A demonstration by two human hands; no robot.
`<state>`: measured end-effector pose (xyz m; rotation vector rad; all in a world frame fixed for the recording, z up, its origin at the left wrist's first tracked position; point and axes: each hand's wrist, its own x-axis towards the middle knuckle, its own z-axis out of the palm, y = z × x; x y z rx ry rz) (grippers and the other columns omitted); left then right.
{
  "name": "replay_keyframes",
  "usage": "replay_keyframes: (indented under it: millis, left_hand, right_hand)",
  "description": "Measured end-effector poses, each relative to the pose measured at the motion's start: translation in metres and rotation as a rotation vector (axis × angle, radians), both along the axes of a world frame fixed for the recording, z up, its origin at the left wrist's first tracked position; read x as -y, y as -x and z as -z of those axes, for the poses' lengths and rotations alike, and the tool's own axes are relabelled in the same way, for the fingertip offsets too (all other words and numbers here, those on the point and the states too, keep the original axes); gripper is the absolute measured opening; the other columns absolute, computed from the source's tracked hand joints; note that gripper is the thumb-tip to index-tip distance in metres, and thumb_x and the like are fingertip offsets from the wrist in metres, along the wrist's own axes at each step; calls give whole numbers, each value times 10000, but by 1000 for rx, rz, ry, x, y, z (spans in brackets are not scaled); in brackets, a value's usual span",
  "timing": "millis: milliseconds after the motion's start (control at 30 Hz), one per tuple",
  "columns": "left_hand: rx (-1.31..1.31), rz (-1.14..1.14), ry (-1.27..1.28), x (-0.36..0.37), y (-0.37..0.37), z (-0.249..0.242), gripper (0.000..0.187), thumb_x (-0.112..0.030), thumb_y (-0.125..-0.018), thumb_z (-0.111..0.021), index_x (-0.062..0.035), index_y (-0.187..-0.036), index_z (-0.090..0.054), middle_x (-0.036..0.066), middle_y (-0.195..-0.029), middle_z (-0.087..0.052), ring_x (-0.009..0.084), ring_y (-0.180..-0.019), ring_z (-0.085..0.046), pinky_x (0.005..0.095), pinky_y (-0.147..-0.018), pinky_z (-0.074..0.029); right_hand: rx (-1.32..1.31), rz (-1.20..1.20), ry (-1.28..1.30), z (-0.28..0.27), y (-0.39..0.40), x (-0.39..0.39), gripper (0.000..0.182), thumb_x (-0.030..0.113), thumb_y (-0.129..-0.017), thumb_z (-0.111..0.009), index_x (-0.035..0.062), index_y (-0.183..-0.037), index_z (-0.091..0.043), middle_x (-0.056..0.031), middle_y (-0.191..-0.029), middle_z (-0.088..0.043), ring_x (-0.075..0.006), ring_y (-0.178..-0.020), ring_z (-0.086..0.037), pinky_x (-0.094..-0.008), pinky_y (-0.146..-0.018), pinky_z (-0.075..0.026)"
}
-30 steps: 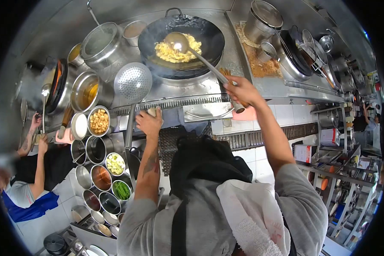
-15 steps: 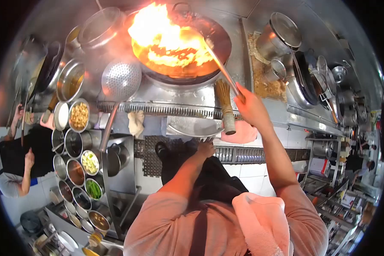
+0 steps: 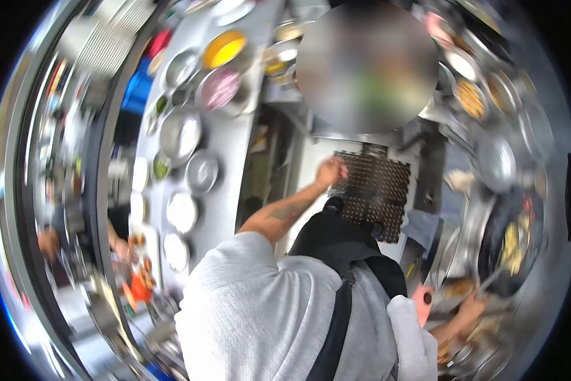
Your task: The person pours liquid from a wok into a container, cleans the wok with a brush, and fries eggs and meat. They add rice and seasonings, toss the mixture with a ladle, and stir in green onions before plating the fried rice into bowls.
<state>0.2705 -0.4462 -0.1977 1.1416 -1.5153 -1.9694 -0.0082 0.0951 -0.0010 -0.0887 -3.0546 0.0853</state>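
At the right, my right hand (image 3: 469,310) is closed round the handle of a ladle (image 3: 491,279), whose far end reaches into a dark wok (image 3: 488,244). Pale yellow food (image 3: 512,244) lies in the wok, and no flames show. My left hand (image 3: 331,173) hangs over a perforated black floor mat (image 3: 377,190), with loosely bent fingers and nothing visible in it. Above the wok in the view rests a perforated strainer (image 3: 496,162).
A steel counter (image 3: 225,162) on the left bears bowls, including one of yellow liquid (image 3: 224,49). Ingredient containers (image 3: 471,98) stand at the upper right. Another person's hand (image 3: 121,249) is beyond the counter. A blurred disc hides the top middle.
The view has swung left, bringing the left counter in and shifting the wok to the right edge. The flames have gone. My left hand has moved away from the stove edge.
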Motion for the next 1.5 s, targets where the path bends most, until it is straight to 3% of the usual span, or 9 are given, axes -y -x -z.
replay_keyframes:
  millis: [200,367,533,633,733,933,1200,1267,1500]
  left_hand:
    - [-638,-1387,-331,81,-233,-115,454,-402,-969,-444,-14,-1184,-346,279,-1161,-556,347,-938,-641,403,-830,-538]
    - [-535,-1910,-22,37,-378,-83,408,-306,-946,-461,23,-1167,-364,283,-1107,-557,358,-840,-659,394,-612,-590]
    - [-459,-1866,-55,31,-481,-76,195,-94,-866,-493,69,-949,-561,224,-845,-644,261,-618,-648,334,-495,-542]
    - [83,-1686,608,27,-461,-115,182,-96,-856,-533,63,-941,-560,189,-806,-672,237,-558,-626,324,-478,-494]
    - [511,-1469,742,24,-493,-118,229,-205,-945,-575,13,-1011,-548,133,-996,-606,226,-839,-602,333,-780,-495]
    - [-68,-634,678,30,-183,-280,359,-269,-1005,-529,41,-1183,-505,171,-1133,-633,245,-966,-648,317,-733,-530]
    - [-428,579,-352,-119,235,-242,249,-233,-924,-621,-98,-1129,-577,41,-1119,-640,192,-1026,-605,346,-767,-479]
    - [-408,854,-429,-190,315,-251,220,-159,-940,-580,-77,-1143,-560,50,-1132,-632,200,-996,-598,352,-808,-459]
    - [-323,1288,61,-350,547,-263,99,-111,-965,-545,-13,-964,-535,109,-820,-628,229,-597,-609,322,-539,-533]
  right_hand:
    - [183,-61,-5,-1,45,-16,968,701,-839,-525,-166,-1266,-494,-329,-1167,-609,-435,-1115,-590,-461,-947,-451]
    - [334,41,-43,-12,54,-4,893,732,-814,-525,-143,-926,-665,-331,-921,-662,-475,-926,-631,-497,-844,-473]
    - [384,23,63,-19,34,12,765,571,-911,-536,-163,-707,-606,-229,-577,-608,-327,-535,-602,-458,-586,-489]
    - [341,18,145,-3,33,-9,695,522,-912,-563,-145,-721,-615,-202,-557,-614,-299,-497,-605,-432,-548,-494]
    - [446,122,472,18,26,-35,565,446,-902,-597,-116,-859,-646,-183,-612,-641,-296,-550,-626,-414,-590,-512]
    - [307,303,807,-51,-19,-18,489,235,-891,-628,-36,-1284,-524,-100,-818,-653,-161,-687,-598,-318,-600,-489]
    - [312,206,2320,-26,-88,-65,383,180,-964,-562,85,-1322,-466,18,-720,-484,-57,-501,-414,-240,-401,-358]
    - [123,513,1770,19,-101,-41,264,152,-980,-534,122,-1238,-487,32,-691,-442,-54,-489,-387,-228,-396,-334]
    - [-112,390,2037,-35,-146,-11,406,141,-988,-518,125,-1378,-408,33,-663,-413,-57,-458,-366,-222,-385,-321]
